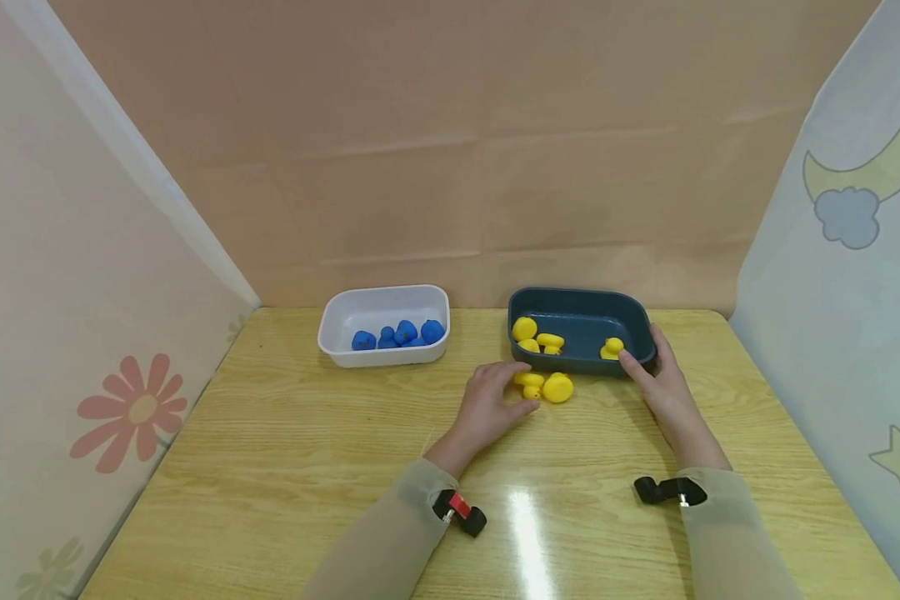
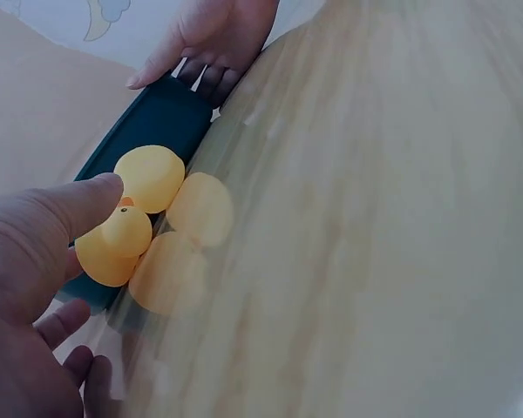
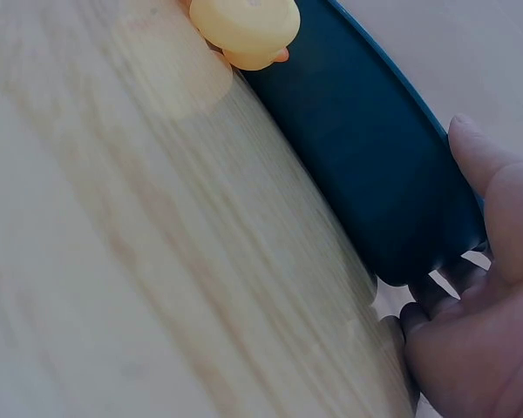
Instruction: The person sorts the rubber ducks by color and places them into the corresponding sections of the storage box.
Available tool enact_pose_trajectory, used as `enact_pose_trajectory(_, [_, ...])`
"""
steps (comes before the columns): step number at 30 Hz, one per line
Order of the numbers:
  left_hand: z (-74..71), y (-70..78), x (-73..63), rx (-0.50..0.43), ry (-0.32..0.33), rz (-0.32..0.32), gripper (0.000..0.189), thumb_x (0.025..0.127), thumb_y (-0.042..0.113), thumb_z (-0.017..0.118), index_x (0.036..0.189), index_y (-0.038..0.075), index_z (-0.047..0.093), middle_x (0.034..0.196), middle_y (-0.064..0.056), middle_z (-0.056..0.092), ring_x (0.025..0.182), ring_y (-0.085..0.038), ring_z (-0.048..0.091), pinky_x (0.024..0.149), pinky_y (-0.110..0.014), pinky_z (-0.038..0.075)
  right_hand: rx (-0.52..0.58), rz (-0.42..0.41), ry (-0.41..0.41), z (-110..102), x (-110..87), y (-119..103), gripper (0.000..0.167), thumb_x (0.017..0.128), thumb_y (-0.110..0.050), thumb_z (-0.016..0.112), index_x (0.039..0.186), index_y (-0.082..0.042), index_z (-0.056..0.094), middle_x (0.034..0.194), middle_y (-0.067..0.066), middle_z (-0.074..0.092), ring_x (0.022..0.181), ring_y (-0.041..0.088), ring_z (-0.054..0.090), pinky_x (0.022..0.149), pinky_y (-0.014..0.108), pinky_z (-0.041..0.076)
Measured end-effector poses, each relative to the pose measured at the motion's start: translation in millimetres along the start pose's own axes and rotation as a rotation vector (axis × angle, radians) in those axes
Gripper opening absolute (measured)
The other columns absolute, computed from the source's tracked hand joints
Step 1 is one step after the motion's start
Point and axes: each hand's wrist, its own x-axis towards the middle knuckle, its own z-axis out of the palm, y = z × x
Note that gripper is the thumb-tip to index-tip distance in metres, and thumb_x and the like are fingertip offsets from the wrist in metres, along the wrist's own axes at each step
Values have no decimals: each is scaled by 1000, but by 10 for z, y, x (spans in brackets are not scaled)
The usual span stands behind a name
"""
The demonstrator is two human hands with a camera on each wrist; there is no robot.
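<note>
On the table, two yellow toy ducks lie in front of the dark teal tray. My left hand has its thumb and fingers round the left one, a small yellow duck lying on its side. The other yellow duck sits right beside it. In the left wrist view my thumb overlaps this pair. My right hand holds the tray's right end, thumb at the near rim and fingers round the outer wall. Several yellow ducks lie in the tray's left part, and one is near my right thumb.
A white tray with several blue toy ducks stands to the left of the teal one. Both trays are near the back of the wooden table, close to a brown paper wall. Patterned white sheets flank both sides.
</note>
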Motion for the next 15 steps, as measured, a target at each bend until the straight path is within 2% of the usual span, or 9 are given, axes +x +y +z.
enact_pose_trajectory(5, [24, 5, 13, 31, 0, -7, 54, 98, 38, 87, 147, 25, 69, 153, 6, 65, 142, -24, 51, 121, -46, 40, 14, 4, -2, -2, 15, 16, 101, 114, -45, 61, 175, -29, -18, 183, 9, -15, 168, 37, -7, 134, 58, 5])
enact_pose_trajectory(10, [52, -11, 40, 64, 11, 2, 52, 98, 37, 88, 145, 25, 71, 151, 5, 66, 141, -24, 52, 119, -46, 40, 4, 5, -3, 6, 11, -19, 101, 115, -41, 61, 175, -25, -18, 182, 12, -16, 167, 40, -8, 134, 61, 5])
enact_pose_trajectory(15, [80, -30, 60, 95, 24, 19, 52, 97, 36, 89, 144, 25, 71, 150, 4, 67, 139, -26, 54, 118, -47, 42, -2, 6, -3, 3, 19, 3, 101, 114, -43, 61, 176, -26, -17, 182, 11, -16, 168, 39, -7, 134, 60, 6])
